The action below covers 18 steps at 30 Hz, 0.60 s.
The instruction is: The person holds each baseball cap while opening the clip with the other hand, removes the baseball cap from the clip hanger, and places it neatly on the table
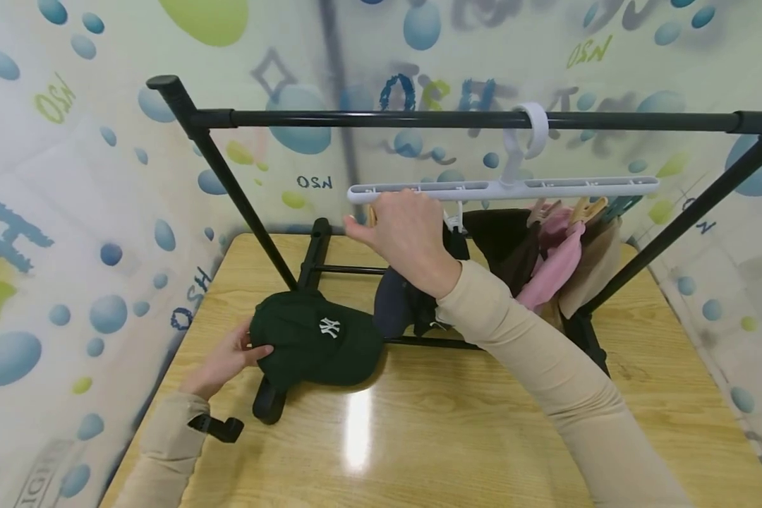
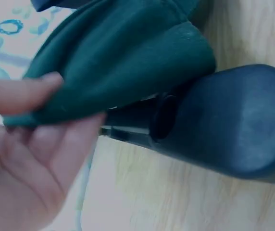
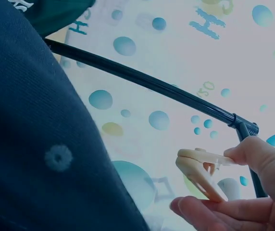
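Observation:
My left hand (image 1: pixel 225 360) pinches the edge of a dark green baseball cap (image 1: pixel 314 331) with a white emblem, thumb on top and fingers beneath. The cap lies over the rack's black foot (image 2: pixel 238 120) at the left. My right hand (image 1: pixel 415 236) is up at the left end of a white hanger (image 1: pixel 590 186), and its thumb and fingers pinch a beige clothespin (image 3: pixel 200 166). Beside that hand in the right wrist view hangs a dark navy cap (image 3: pixel 46 130), large and close. The right forearm partly hides what hangs behind it.
The hanger hooks over a black rack's top bar (image 1: pixel 368 120). Towards its right end, clothespins (image 1: pixel 587 209) hold a pink cloth (image 1: pixel 555 264), a dark brown item (image 1: pixel 502 236) and a beige item (image 1: pixel 590 271). The rack stands on a wooden table (image 1: pixel 457 437) between patterned curtains.

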{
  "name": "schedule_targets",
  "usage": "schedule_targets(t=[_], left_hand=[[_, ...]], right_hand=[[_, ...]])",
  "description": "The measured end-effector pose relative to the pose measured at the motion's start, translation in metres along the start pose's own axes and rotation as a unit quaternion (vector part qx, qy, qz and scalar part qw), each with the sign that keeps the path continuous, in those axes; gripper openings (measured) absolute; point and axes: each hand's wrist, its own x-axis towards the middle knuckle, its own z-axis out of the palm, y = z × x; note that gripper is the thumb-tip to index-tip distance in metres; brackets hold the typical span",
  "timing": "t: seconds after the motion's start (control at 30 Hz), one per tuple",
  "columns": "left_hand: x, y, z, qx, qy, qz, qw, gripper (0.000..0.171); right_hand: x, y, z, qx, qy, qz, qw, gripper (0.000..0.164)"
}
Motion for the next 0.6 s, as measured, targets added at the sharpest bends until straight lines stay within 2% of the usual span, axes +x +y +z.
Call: schedule_targets(t=[0.1, 0.2, 0.33, 0.47, 0.6], left_hand=[[0.002, -0.002, 0.002, 0.016, 0.017, -0.032, 0.9992, 0.069], [0.003, 0.000, 0.004, 0.021, 0.023, -0.048, 0.9984, 0.064], [0.002, 0.006, 0.005, 0.039, 0.028, -0.063, 0.9969, 0.058], [0.000, 0.014, 0.007, 0.100, 0.052, -0.059, 0.9919, 0.051], [-0.005, 0.024, 0.008, 0.188, 0.087, -0.036, 0.9777, 0.037]], right_hand=[[0.000, 0.001, 0.000, 0.007, -0.009, 0.006, 1.000, 0.056], [0.001, 0.000, -0.001, 0.007, -0.016, 0.006, 1.000, 0.057], [0.000, -0.002, -0.002, 0.008, -0.005, 0.003, 1.000, 0.058], [-0.002, -0.001, -0.001, -0.007, 0.032, 0.001, 0.999, 0.059], [-0.002, 0.000, -0.002, -0.019, 0.064, 0.002, 0.998, 0.059]])
